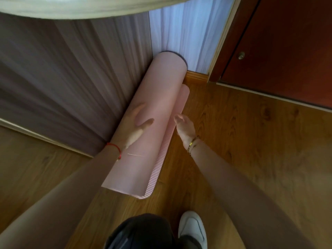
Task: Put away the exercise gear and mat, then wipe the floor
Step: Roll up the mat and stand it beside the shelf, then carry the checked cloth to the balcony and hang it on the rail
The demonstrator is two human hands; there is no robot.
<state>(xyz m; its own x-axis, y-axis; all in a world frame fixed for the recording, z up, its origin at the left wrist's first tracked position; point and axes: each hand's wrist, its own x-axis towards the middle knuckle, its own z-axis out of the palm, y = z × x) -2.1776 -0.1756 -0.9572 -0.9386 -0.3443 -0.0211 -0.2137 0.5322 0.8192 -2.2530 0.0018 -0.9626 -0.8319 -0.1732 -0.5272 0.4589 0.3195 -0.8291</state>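
Wooden floor (242, 141) is spread across the room, curtains (71, 78) are hung at the back, and a red-brown cabinet (287, 51) is seen at right. A pink rolled mat (152, 108) is stood in the corner against the curtains. The left hand (133, 126) is laid flat and open on the roll, nothing gripped; the right hand (185, 126) is held open just beside the loose flap, empty. The roll could be sprung open or tipped over if released, since that flap is not secured.
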